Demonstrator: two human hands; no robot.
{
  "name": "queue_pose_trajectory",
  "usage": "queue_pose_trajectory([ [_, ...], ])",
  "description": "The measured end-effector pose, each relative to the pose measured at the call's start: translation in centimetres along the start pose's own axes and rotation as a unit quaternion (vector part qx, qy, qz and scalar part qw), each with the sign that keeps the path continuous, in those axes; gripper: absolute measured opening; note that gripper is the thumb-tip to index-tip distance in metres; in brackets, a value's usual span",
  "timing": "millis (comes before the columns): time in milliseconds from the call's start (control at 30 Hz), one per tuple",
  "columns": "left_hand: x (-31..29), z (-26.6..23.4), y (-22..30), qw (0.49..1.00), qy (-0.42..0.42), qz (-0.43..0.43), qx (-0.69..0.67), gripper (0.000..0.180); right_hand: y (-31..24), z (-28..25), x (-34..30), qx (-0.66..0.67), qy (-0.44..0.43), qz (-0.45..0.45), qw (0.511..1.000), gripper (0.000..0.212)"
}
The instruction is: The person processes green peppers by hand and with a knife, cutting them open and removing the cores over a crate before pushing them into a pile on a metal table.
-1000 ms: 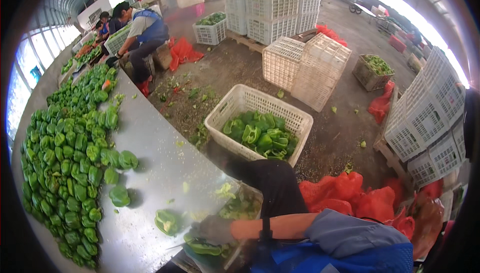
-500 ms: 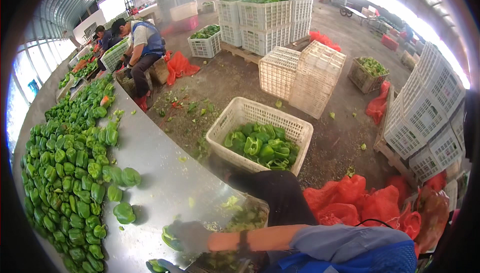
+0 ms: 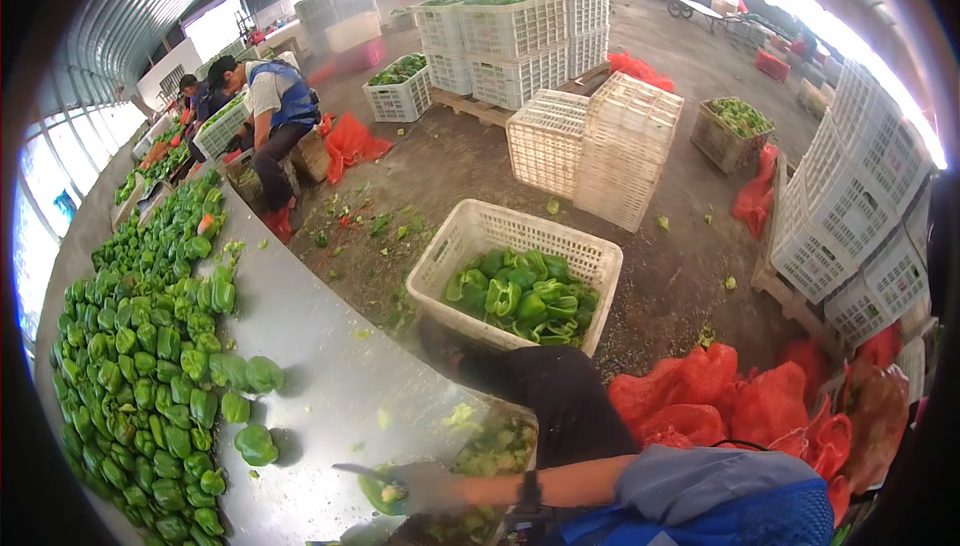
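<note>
Leftward, the forearm (image 3: 575, 481) stretches nearly level — gloved right hand (image 3: 432, 489) gripping a green pepper (image 3: 379, 495)

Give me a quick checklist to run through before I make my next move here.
1. Right hand on a green pepper: ok.
2. Grip firm: cannot tell, that hand is blurred.
3. Left hand clearly in view: not ok.
4. Metal table free of scraps: not ok, pale green bits lie near its edge.
5. Loose pepper apart from the pile: ok.
6. Room in the floor crate: ok, its cut peppers lie below the rim.
</note>
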State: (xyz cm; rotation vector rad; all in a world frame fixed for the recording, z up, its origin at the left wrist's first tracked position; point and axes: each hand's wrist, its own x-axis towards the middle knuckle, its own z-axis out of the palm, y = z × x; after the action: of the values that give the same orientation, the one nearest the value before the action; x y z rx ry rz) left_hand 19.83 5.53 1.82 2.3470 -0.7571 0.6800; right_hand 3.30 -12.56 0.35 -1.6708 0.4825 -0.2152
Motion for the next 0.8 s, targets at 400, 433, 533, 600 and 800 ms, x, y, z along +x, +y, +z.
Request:
queue_pose_trajectory([
  [400, 3.9, 4.4, 27.4, 0.664, -0.351, -0.198, -0.630, 0.072, 4.8, -4.8, -11.5, 0.336, 0.207, 0.094, 0.914, 0.063],
  [433, 4.5, 5.1, 29.7, 0.675, -0.350, -0.156, -0.631, 0.076, 4.2, -5.8, -12.2, 0.349, 0.223, 0.109, 0.904, 0.064],
  [533, 4.4, 6.8, 30.4, 0.723, -0.333, -0.133, -0.591, 0.080, 4.8, -7.7, -12.4, 0.303, 0.264, 0.081, 0.912, 0.067],
  [600, 2.8, 7.1, 27.8, 0.750, -0.331, -0.153, -0.551, 0.080, 6.0, -8.3, -12.0, 0.201, 0.343, -0.025, 0.917, 0.068],
  [800, -5.1, 0.0, 22.1, 0.584, -0.588, -0.314, -0.463, 0.071, 4.4, -11.5, -13.2, -0.133, 0.214, -0.070, 0.965, 0.078],
])
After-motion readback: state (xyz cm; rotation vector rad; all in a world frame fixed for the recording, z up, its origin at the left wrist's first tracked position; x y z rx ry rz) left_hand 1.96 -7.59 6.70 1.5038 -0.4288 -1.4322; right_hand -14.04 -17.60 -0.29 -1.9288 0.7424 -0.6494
